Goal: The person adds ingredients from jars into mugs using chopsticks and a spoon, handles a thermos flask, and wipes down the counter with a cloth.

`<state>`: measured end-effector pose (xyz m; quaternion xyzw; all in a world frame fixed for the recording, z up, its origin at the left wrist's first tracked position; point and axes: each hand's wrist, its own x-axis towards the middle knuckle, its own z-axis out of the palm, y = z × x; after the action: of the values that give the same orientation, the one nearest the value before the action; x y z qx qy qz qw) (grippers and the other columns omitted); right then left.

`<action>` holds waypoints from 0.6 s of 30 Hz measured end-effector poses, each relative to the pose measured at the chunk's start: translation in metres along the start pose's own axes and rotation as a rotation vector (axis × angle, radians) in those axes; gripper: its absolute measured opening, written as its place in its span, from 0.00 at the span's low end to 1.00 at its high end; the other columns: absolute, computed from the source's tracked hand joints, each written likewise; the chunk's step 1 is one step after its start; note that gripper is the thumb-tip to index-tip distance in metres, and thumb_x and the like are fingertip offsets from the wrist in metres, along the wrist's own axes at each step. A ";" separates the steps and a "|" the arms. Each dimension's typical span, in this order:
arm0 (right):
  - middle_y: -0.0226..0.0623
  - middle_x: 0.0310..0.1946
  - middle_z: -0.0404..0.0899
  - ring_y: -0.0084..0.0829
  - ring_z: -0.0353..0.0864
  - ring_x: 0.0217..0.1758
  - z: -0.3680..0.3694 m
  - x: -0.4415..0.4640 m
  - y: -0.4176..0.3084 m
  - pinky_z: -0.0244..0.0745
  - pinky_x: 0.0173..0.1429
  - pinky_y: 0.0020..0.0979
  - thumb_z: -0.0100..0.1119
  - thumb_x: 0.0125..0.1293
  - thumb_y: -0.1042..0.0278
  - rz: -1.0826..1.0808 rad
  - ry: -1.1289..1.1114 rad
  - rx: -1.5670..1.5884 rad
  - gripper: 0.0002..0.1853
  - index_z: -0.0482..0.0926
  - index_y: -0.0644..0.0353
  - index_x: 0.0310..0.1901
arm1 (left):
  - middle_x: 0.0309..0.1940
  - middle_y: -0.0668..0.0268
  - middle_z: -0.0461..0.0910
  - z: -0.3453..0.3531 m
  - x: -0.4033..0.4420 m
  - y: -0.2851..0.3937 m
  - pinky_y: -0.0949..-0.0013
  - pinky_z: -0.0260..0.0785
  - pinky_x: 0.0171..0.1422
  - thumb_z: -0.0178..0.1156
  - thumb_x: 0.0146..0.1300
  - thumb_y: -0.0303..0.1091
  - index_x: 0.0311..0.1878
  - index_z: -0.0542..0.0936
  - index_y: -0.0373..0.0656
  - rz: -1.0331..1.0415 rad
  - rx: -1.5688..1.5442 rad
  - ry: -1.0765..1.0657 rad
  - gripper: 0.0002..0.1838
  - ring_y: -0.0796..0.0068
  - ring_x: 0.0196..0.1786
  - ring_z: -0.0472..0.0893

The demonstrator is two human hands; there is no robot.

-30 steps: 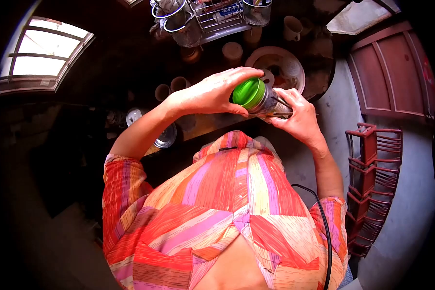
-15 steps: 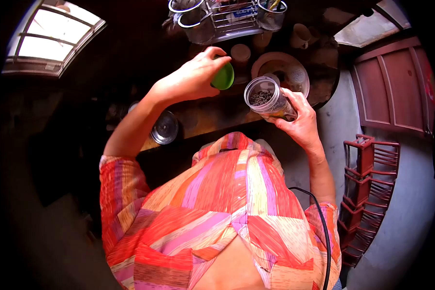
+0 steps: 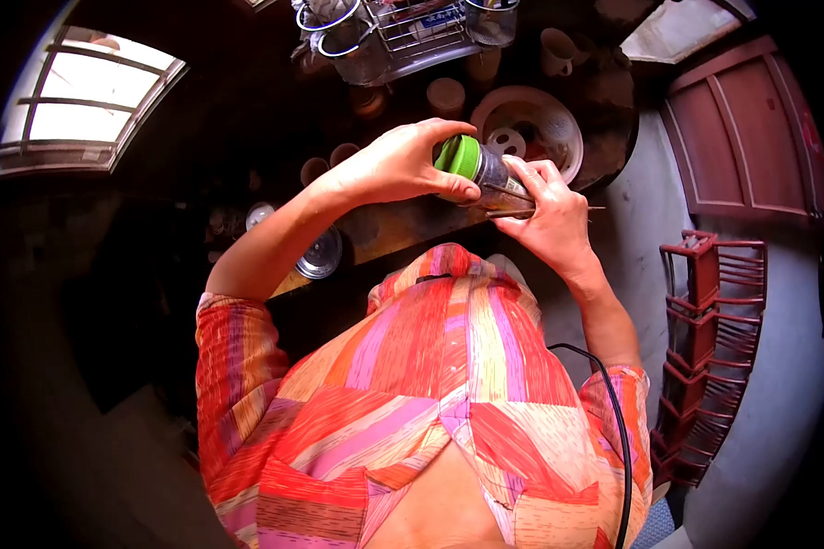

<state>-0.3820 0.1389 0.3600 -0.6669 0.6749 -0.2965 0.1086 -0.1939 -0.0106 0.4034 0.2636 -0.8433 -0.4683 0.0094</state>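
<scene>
A clear jar (image 3: 494, 176) with dark contents lies tilted between my hands above the table's front edge. My left hand (image 3: 407, 165) is closed round the green lid (image 3: 460, 156), which sits on the jar's mouth. My right hand (image 3: 551, 209) wraps round the body of the jar. A thin dark stick-like item (image 3: 511, 213) shows at my right fingers; its far end sticks out past them. Behind the jar stands a large pale bowl (image 3: 568, 137) with things in it.
A wire rack (image 3: 421, 41) with mesh cups stands at the back, a mug (image 3: 556, 52) to its right. A round metal lid (image 3: 320, 254) lies near the table's front edge (image 3: 375, 233). Stacked red stools (image 3: 700, 320) are on the right. A black cable (image 3: 621, 439) hangs by my right arm.
The green lid, held apart from the open jar half a second ago, is now on its mouth. My hands have come together, and the jar is tilted further over.
</scene>
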 end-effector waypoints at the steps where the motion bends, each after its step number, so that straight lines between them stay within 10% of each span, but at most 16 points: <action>1: 0.34 0.42 0.77 0.38 0.82 0.37 0.000 0.000 -0.001 0.79 0.40 0.35 0.73 0.39 0.61 0.004 -0.003 -0.010 0.35 0.75 0.50 0.56 | 0.55 0.52 0.75 0.004 0.000 -0.003 0.61 0.68 0.63 0.74 0.46 0.51 0.65 0.67 0.40 0.002 0.000 -0.009 0.45 0.57 0.59 0.75; 8: 0.33 0.41 0.76 0.36 0.82 0.35 -0.005 0.006 -0.002 0.80 0.39 0.35 0.73 0.39 0.61 -0.024 -0.034 -0.031 0.34 0.76 0.50 0.55 | 0.63 0.53 0.65 0.020 -0.010 -0.012 0.59 0.64 0.66 0.63 0.59 0.49 0.70 0.61 0.43 0.142 0.012 0.089 0.39 0.54 0.64 0.69; 18: 0.35 0.40 0.76 0.39 0.82 0.37 0.000 0.021 -0.003 0.79 0.41 0.35 0.74 0.39 0.61 -0.121 -0.071 0.192 0.35 0.76 0.49 0.55 | 0.62 0.53 0.68 0.025 0.002 -0.036 0.54 0.62 0.65 0.51 0.64 0.56 0.63 0.69 0.39 0.904 0.276 0.315 0.33 0.51 0.61 0.69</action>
<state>-0.3811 0.1193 0.3669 -0.7031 0.5976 -0.3418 0.1778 -0.1866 -0.0068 0.3606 -0.0619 -0.9156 -0.2560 0.3039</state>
